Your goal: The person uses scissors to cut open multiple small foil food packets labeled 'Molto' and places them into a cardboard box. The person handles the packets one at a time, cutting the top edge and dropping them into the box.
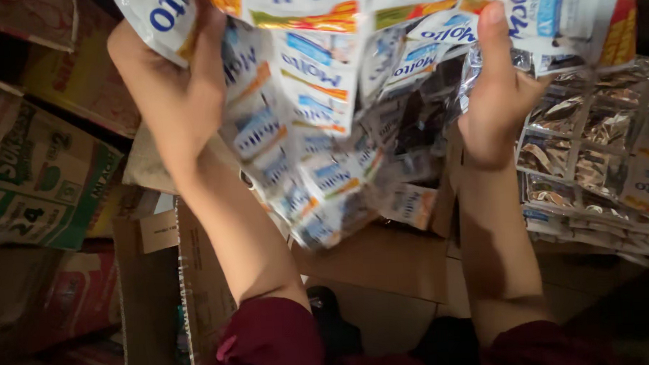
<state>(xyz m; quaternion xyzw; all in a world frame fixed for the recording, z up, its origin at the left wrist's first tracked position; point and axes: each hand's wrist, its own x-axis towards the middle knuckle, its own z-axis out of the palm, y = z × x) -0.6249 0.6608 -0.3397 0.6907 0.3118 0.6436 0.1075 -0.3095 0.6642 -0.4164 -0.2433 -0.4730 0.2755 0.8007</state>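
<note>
The brown cardboard box point(386, 264) below me is the biggest thing here, its flaps open under my forearms. To my left stands a green and white printed carton point(36, 180), with a reddish carton point(59, 296) below it in shadow. On my right lies a flat stack of silvery sachet sheets point(600, 156), the small packets joined in rows and overlapping one another, reaching out past the edge of the frame.

Between my hands I hold up long strips of white and blue sachets point(314, 110), linked end to end. They hang from the top of the view, well above the box, and drape down in a tangled bunch toward its open mouth, some showing their shiny backs.

My left hand point(178, 87) is clenched on the top of one strip near the upper left, fingers curled around the packets, with my maroon sleeve point(273, 345) at the elbow. My right hand point(496, 95) pinches another strip higher up on the right, thumb pressed flat against a packet, so both grips are closed on the sachets.
</note>
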